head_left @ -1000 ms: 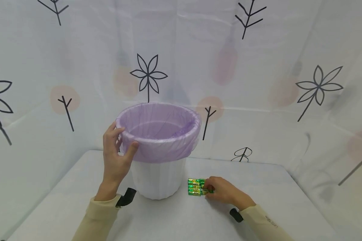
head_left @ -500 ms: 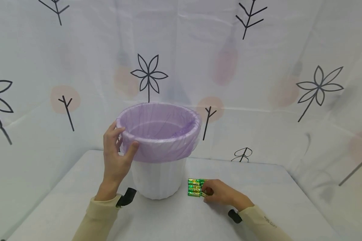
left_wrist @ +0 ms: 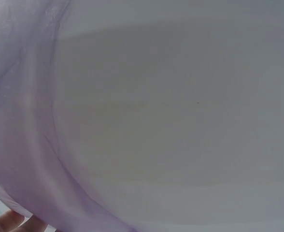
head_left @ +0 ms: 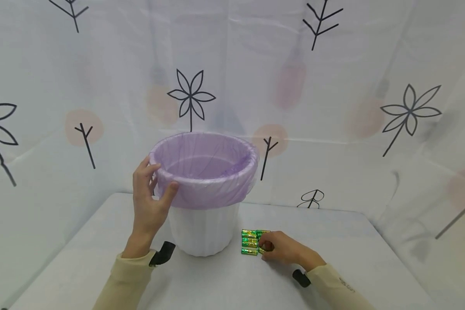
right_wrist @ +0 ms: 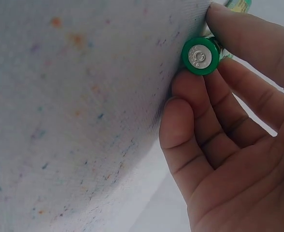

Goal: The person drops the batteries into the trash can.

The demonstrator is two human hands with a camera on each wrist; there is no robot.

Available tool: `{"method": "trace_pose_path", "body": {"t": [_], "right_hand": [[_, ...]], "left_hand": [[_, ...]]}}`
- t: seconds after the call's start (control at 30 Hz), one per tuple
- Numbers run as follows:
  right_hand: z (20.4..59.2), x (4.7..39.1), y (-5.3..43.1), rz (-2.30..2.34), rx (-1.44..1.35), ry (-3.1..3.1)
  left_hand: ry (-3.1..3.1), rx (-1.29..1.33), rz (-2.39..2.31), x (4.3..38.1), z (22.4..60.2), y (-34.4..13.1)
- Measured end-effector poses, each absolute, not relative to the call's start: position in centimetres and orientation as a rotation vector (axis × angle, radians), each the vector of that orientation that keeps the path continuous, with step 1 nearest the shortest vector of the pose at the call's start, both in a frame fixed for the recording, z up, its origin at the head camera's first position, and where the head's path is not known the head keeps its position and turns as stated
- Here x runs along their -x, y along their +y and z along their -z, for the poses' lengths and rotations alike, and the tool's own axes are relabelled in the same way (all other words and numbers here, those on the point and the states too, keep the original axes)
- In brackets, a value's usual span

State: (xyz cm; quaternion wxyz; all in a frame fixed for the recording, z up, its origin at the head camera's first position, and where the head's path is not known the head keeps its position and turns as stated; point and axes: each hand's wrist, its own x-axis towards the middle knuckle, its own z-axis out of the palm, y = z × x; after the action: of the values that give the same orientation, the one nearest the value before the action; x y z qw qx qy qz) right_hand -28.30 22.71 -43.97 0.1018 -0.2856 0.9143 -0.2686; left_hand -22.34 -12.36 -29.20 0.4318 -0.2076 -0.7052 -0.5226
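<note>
A white wastebasket (head_left: 205,232) with a purple bin liner (head_left: 205,196) folded over its rim stands on the table. My left hand (head_left: 149,204) holds it at the left, thumb on the near outer side and fingers bent at the rim. To its right several green and gold batteries (head_left: 249,242) lie in short rows. My right hand (head_left: 284,247) is at the right end of these, fingers curled. In the right wrist view a battery (right_wrist: 200,56) shows its flat end between the thumb and fingers. The hand hides part of the batteries in the head view.
The white tabletop (head_left: 217,284) has a cloth-like surface. Behind it hangs a pale curtain (head_left: 232,64) with drawn flowers and twigs. In the left wrist view, the basket's white wall (left_wrist: 180,121) fills most of the picture.
My right hand has shifted slightly left and toward me. The nearest left battery has slid a little toward me, leaving a gap from the others. My left hand and the wastebasket have stayed put.
</note>
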Motion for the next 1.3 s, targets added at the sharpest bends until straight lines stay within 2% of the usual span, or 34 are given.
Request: {"method": "trace_pose_path", "body": {"t": [0.43, 0.7, 1.03, 1.3], "right_hand": [[44.0, 28.5, 22.9, 0.764, 0.867, 2.720], [42.6, 28.8, 23.0, 0.747, 0.949, 2.762], [38.2, 28.1, 23.4, 0.729, 0.964, 2.815], [33.2, 27.3, 23.4, 0.726, 1.001, 2.859]], "left_hand": [[-1.751, 0.526, 1.303, 22.5, 29.2, -12.4], [-1.747, 0.524, 1.305, 22.4, 29.2, -12.3], [-1.756, 0.511, 1.308, 22.5, 29.3, -12.4], [-1.757, 0.518, 1.297, 22.2, 29.0, -12.3]]}}
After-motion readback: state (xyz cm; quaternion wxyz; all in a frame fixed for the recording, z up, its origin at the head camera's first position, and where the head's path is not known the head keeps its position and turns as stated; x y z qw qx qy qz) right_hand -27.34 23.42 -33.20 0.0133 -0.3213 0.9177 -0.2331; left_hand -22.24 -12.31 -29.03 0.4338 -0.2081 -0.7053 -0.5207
